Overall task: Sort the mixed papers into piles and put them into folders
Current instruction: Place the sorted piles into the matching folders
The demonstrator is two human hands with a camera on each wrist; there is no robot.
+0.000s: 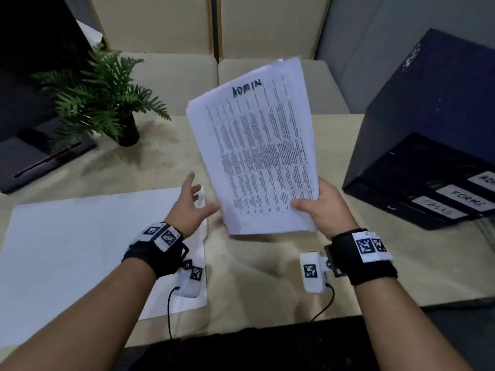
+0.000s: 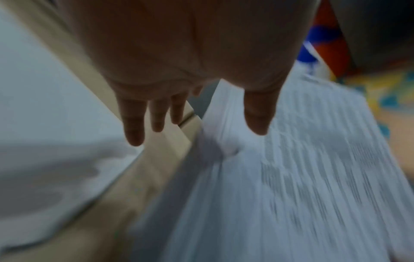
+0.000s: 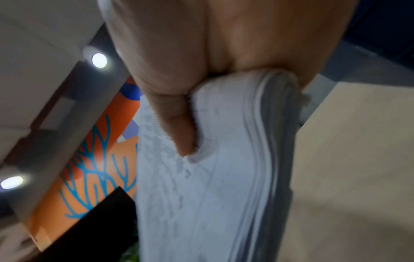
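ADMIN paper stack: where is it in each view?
Head: ADMIN paper stack at centre, held up; right hand grips its lower right corner.
Left wrist: the stack fills the lower right, blurred, beside the left hand.
Right wrist: the stack runs centre to bottom, under the thumb.
Shared: orange-and-blue wall pattern, both wrist views only.

A green fern (image 1: 104, 95) in a small dark pot (image 1: 129, 131) stands on the beige table (image 1: 254, 277) beside a dark monitor (image 1: 32, 76), beige partition panels (image 1: 160, 22) rise behind, and an orange mural (image 3: 89, 168) shows below two round ceiling lights (image 3: 99, 60).
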